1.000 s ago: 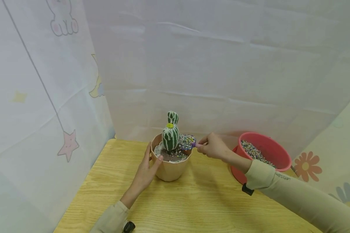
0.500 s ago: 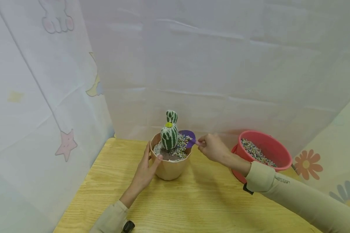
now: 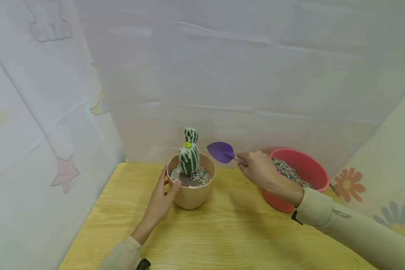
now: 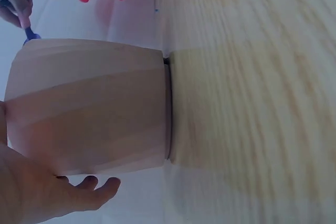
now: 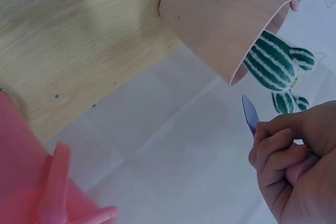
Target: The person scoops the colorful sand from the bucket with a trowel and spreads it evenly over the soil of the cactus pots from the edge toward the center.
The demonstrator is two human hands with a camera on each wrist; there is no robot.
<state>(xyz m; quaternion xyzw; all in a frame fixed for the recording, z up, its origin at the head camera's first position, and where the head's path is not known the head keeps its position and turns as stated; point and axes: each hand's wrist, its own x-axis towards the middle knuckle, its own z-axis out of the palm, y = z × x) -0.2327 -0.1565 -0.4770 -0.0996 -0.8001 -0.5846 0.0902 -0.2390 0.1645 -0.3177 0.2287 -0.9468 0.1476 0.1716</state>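
Note:
A peach flower pot (image 3: 191, 198) stands upright on the table, holding a green-and-white striped toy cactus (image 3: 189, 160) with a yellow flower. Colourful gravel (image 3: 201, 175) covers the right part of the pot's inside; brown and whitish fill shows at the left and front. My left hand (image 3: 159, 199) grips the pot's left side, thumb at the rim; its fingers (image 4: 100, 195) curve around the wall in the left wrist view. To the right, my right hand (image 3: 260, 169) holds a small trowel (image 3: 220, 152) by its pink handle. The purple blade is bare, above and right of the pot.
A red bucket (image 3: 318, 173) with more colourful gravel (image 3: 288, 171) stands on the right, partly behind my right forearm. A few loose grains (image 5: 57, 96) lie on the wooden table (image 3: 202, 240). Printed cloth (image 3: 202, 75) hangs close behind the table.
The gravel on the trowel has poured into the pot's right side. My right hand has then lifted the emptied trowel up and right, away from the pot. My left hand keeps its grip.

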